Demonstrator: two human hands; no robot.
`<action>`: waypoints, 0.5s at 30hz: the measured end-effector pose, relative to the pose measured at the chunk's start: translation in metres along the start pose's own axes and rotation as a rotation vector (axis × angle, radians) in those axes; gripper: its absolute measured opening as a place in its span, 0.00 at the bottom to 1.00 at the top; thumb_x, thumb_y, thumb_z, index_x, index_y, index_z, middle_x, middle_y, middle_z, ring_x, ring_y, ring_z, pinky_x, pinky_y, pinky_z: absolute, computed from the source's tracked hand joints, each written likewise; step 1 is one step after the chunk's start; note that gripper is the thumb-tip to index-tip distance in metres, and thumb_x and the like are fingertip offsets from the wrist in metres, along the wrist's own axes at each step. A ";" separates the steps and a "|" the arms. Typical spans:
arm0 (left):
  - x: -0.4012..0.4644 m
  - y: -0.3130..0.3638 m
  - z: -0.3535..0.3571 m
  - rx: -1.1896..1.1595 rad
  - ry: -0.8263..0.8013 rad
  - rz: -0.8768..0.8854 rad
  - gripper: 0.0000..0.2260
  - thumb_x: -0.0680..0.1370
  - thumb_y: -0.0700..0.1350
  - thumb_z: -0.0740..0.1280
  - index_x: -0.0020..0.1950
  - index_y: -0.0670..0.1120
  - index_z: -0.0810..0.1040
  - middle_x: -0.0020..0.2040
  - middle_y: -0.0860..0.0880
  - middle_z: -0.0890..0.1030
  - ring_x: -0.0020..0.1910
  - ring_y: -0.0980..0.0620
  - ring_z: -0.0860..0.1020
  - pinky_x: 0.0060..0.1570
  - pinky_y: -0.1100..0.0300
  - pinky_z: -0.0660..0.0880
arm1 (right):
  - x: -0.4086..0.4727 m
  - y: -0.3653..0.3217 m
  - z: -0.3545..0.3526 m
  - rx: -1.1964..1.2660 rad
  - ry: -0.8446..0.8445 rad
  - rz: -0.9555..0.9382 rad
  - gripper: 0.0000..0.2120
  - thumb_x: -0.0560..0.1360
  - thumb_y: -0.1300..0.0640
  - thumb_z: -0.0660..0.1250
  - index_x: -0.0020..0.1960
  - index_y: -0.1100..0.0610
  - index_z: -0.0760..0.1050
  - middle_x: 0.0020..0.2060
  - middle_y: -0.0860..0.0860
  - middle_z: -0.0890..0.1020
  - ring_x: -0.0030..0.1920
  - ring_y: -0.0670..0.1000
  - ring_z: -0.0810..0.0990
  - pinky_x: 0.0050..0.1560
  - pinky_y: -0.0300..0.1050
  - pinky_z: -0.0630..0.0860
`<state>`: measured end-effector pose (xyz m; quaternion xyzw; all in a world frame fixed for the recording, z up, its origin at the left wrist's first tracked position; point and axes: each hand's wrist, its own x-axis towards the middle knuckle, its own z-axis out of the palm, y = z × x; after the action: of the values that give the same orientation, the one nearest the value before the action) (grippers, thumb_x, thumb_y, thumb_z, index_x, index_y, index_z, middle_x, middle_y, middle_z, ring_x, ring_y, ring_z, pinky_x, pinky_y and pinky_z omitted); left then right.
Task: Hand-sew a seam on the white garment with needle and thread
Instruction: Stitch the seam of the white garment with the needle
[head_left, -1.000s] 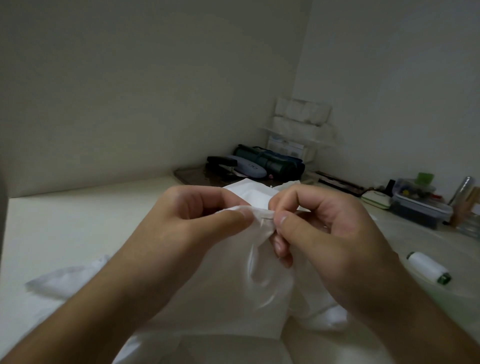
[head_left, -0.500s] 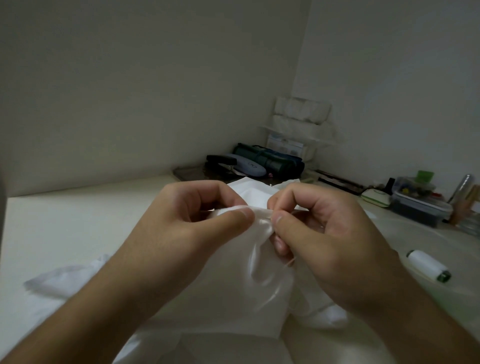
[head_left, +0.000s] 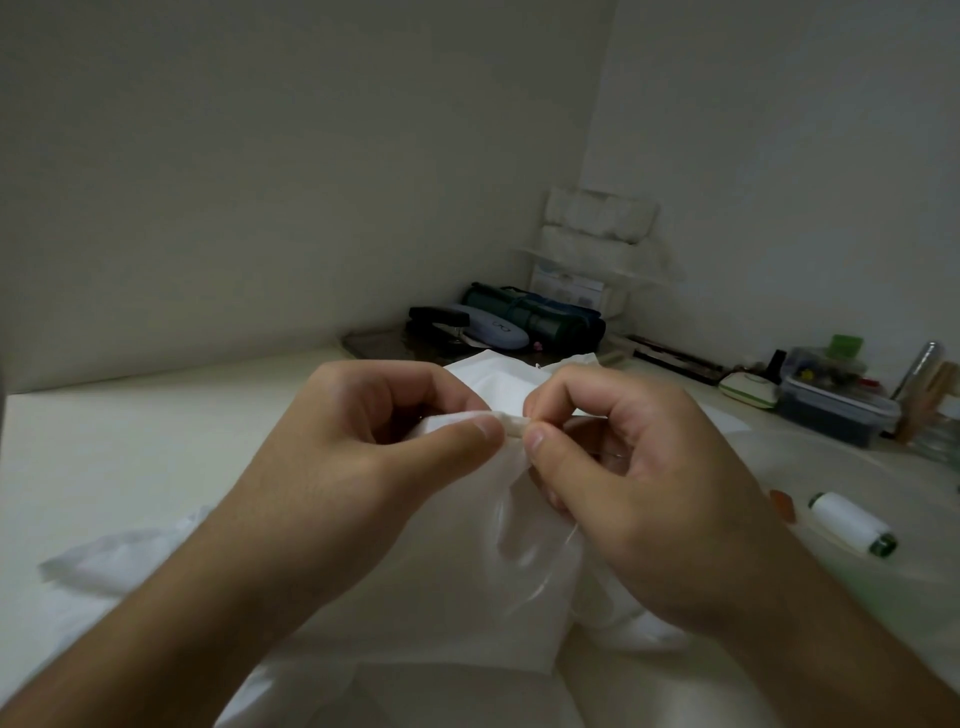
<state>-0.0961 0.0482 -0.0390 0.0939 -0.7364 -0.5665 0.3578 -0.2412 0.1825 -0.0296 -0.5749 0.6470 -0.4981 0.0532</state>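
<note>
Mid-stitch, by the look of it: left hand (head_left: 363, 441) pinching the folded edge of the white garment (head_left: 431, 561) between thumb and curled fingers, right hand (head_left: 639, 467) pinching the same fold just beside it, thumb tips nearly touching. Raised above the desk (head_left: 130, 431), with the rest of the cloth draped down toward the lap. Needle too small or too hidden to make out, presumably buried in the right-hand pinch; a faint loop of thread (head_left: 540, 587) hanging slack below the right hand. Main risks from here: a pricked left thumb, sitting so close to where the point would likely emerge; a stitch catching an extra layer of the bunched fold and puckering the seam; the slack loop knotting or snagging on a finger when pulled through; a hard tug gathering the thin cloth or slipping the thread from the eye. Dim light and white thread on white cloth adding to the chance of a misplaced stitch. Spool of white thread (head_left: 852, 525) lying well apart on the right, free to roll if tugged.
</note>
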 end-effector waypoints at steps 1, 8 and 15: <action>0.000 0.000 0.000 0.003 0.006 0.002 0.06 0.72 0.51 0.74 0.41 0.50 0.87 0.35 0.47 0.86 0.33 0.52 0.82 0.34 0.59 0.75 | 0.000 0.000 0.000 -0.001 0.000 0.003 0.09 0.81 0.61 0.68 0.41 0.58 0.76 0.31 0.55 0.77 0.31 0.49 0.76 0.31 0.42 0.73; 0.000 -0.002 0.000 -0.007 0.029 0.007 0.08 0.72 0.51 0.74 0.42 0.47 0.87 0.36 0.43 0.85 0.33 0.49 0.80 0.36 0.53 0.73 | 0.000 0.000 0.000 0.058 0.005 0.018 0.10 0.82 0.61 0.69 0.42 0.58 0.76 0.32 0.58 0.76 0.32 0.60 0.75 0.31 0.57 0.72; 0.001 -0.002 0.000 0.004 0.087 -0.006 0.09 0.71 0.52 0.75 0.43 0.47 0.87 0.37 0.37 0.83 0.34 0.45 0.77 0.38 0.47 0.70 | 0.003 0.004 -0.002 0.244 -0.013 0.088 0.12 0.82 0.68 0.67 0.40 0.60 0.76 0.32 0.60 0.75 0.32 0.53 0.71 0.33 0.46 0.68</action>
<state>-0.0976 0.0464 -0.0406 0.1212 -0.7212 -0.5613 0.3875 -0.2463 0.1809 -0.0296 -0.5384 0.6058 -0.5666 0.1489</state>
